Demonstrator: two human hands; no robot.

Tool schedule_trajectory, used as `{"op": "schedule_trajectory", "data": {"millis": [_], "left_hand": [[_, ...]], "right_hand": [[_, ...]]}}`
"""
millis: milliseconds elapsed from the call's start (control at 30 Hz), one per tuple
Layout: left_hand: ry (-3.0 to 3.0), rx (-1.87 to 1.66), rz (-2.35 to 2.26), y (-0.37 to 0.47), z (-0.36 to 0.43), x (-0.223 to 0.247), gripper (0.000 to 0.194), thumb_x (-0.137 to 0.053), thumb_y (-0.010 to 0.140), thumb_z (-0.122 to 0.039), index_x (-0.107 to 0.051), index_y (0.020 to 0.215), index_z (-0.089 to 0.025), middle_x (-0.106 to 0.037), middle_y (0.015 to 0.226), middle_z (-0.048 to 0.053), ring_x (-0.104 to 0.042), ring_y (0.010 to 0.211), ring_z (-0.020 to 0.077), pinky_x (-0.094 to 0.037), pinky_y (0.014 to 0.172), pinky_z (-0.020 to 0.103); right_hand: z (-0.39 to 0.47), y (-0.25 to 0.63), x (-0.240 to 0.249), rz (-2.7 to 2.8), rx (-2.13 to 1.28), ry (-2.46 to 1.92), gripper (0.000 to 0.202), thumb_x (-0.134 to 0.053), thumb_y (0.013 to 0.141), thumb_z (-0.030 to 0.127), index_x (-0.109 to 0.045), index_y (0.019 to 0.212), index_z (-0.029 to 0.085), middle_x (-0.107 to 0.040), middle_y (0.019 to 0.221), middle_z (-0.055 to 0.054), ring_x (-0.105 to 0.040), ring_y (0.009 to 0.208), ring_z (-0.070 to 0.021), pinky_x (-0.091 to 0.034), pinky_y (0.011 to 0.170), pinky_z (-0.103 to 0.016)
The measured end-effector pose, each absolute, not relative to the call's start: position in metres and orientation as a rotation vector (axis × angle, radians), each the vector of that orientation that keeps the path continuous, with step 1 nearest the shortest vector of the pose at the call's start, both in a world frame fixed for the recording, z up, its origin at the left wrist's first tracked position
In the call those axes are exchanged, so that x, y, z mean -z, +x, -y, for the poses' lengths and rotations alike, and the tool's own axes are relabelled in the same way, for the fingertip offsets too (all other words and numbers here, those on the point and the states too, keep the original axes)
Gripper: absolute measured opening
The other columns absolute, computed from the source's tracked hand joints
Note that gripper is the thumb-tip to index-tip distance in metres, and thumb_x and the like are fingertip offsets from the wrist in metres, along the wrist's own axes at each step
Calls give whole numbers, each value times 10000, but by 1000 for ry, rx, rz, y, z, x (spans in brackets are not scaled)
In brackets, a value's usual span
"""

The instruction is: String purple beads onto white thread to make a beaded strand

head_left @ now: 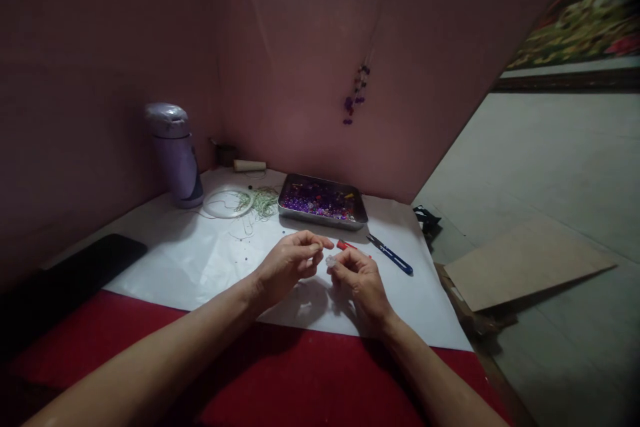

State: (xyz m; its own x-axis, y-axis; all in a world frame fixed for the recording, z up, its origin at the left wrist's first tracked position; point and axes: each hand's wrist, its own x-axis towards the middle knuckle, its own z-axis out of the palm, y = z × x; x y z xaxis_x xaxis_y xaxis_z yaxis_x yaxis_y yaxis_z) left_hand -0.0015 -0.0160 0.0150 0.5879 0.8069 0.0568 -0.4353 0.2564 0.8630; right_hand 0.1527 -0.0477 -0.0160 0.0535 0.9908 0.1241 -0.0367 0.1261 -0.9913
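Observation:
My right hand [361, 278] is closed, its thumb and fingertips pinching a small clear, whitish beaded piece [331, 261]. Just to its left, my left hand [295, 255] has thumb and forefinger pressed together; whatever is in that pinch is too small to make out. The two hands are close but apart, above the white sheet [200, 267]. Behind my right hand lies a red pen-like item [342, 245], partly covered by the fingers. Dark blue thread snips [395, 259] rest to the right. Beyond the hands stands a metal tray [320, 219] with many purple and mixed beads.
A purple bottle [176, 163] stands at the back left, beside a ring of clear line [213, 208] and tangled green thread [264, 201]. A thread spool [250, 165] lies behind. Bead strands [359, 90] hang against the pink wall. A black flat object [100, 267] is at left.

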Motion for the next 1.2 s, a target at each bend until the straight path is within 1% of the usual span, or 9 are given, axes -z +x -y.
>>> {"op": "schedule_trajectory", "data": {"millis": [100,200,333,467,567,833,1000,1067,1200], "left_hand": [[955,-865,-370,-3,16,-14,101,-582,774,-212,-576,808,-117,-502,617,-4,-331,463,47,-190,432,200],[948,-877,-388,-3,16,-15,126,-599,771,-229,-544,753,-118,-555,713,33,-366,460,39,-184,403,194],[952,-847,-415,-1,16,-13,155,-627,748,-242,-530,729,-122,-539,662,17,-364,441,37,-186,389,188],[985,-819,-438,1,14,-9,176,-653,714,-238,-514,701,-132,-537,646,6,-331,425,26,-160,381,183],[1024,-802,-508,3,13,-7,199,-662,685,-234,-486,672,-142,-531,610,-6,-322,403,24,-142,373,178],[1090,-810,-618,4,12,-3,177,-628,679,-213,-463,661,-151,-528,589,-14,-337,381,28,-160,346,155],[1132,-767,-670,3,10,1,156,-598,696,-220,-454,665,-167,-486,494,-48,-287,304,28,-159,300,152],[1148,-746,-682,3,9,4,152,-584,716,-243,-456,675,-171,-472,469,-55,-275,281,31,-154,291,154],[1151,-793,-718,4,8,9,159,-578,729,-253,-455,674,-167,-499,481,-38,-353,309,47,-220,314,160]], "right_hand": [[48,154,11,1062,-1288,-1003,184,-680,697,264,-582,586,155,-537,540,9,-428,482,-96,-324,471,-229],[48,156,6,910,-1392,-835,132,-699,659,200,-606,584,143,-570,669,-6,-433,539,-80,-355,516,-217],[49,157,5,813,-1487,-750,101,-690,701,245,-649,714,154,-589,792,-27,-429,572,-81,-354,514,-209],[50,155,6,894,-1503,-767,199,-700,703,302,-587,633,153,-554,711,-9,-434,573,-93,-359,544,-221],[50,154,6,988,-1462,-831,271,-704,692,333,-539,579,151,-525,631,3,-405,531,-94,-327,517,-228],[49,158,9,1074,-1369,-964,275,-701,699,330,-551,569,140,-533,549,7,-382,489,-81,-252,474,-215],[48,159,14,1060,-1401,-1031,278,-723,665,343,-555,584,137,-539,535,13,-304,420,-52,-165,423,-208],[47,158,16,1075,-1392,-1031,271,-711,679,348,-561,590,141,-544,545,12,-318,426,-57,-188,423,-207],[46,157,16,1100,-1310,-936,207,-684,714,333,-606,639,158,-597,673,-12,-480,584,-110,-363,550,-232]]}}
